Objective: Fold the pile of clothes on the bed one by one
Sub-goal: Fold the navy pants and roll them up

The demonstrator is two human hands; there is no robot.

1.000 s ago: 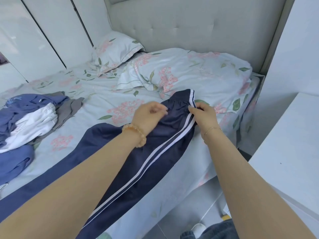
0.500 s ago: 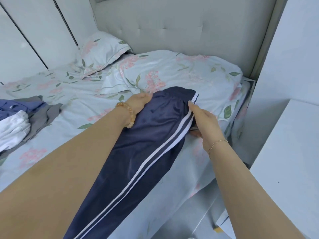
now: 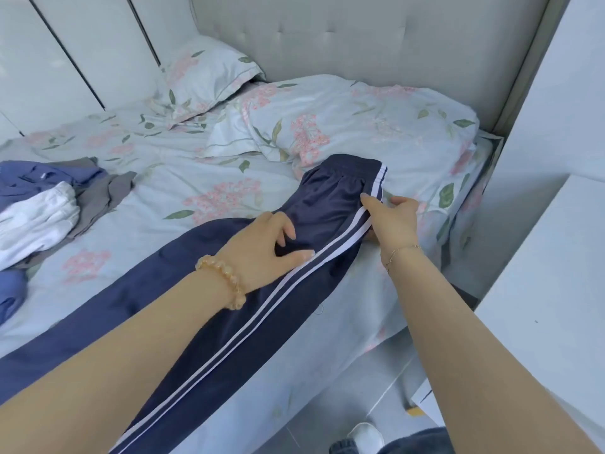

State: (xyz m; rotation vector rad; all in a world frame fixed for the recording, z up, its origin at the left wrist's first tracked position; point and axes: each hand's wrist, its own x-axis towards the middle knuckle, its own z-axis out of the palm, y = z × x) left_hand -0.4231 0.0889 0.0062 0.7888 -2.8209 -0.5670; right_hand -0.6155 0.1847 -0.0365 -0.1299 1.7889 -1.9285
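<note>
Nearest: navy track trousers [image 3: 248, 326] with twin white side stripes, laid lengthwise along the near edge of the bed [image 3: 327, 362], legs running back under the forearms, waistband at the far end.

Left hand [image 3: 262, 247]: palm down on the seat area, fingers spread and lightly bent, pressing the fabric flat. Not gripping as far as I can see.

Right hand [image 3: 394, 221]: at the striped side seam just below the elastic waistband [image 3: 352, 173], index finger extended along the stripe, the others reaching over the outer edge. Thumb is hidden, so I can't tell if it pinches the seam or only touches it.

Progress, my read: early. Trousers look doubled leg-on-leg and are being smoothed and aligned; no crosswise fold yet. Fabric is shiny and slippery-looking, with some wrinkles near the waist.

Left of the left hand, well apart: unfolded pile of clothes [image 3: 42, 208], with blue, white and grey pieces, all crumpled. That's the remaining work. No finished folded stack in view.

Beyond both hands: floral pillows [image 3: 343, 122], then the padded headboard [image 3: 360, 37].
</note>
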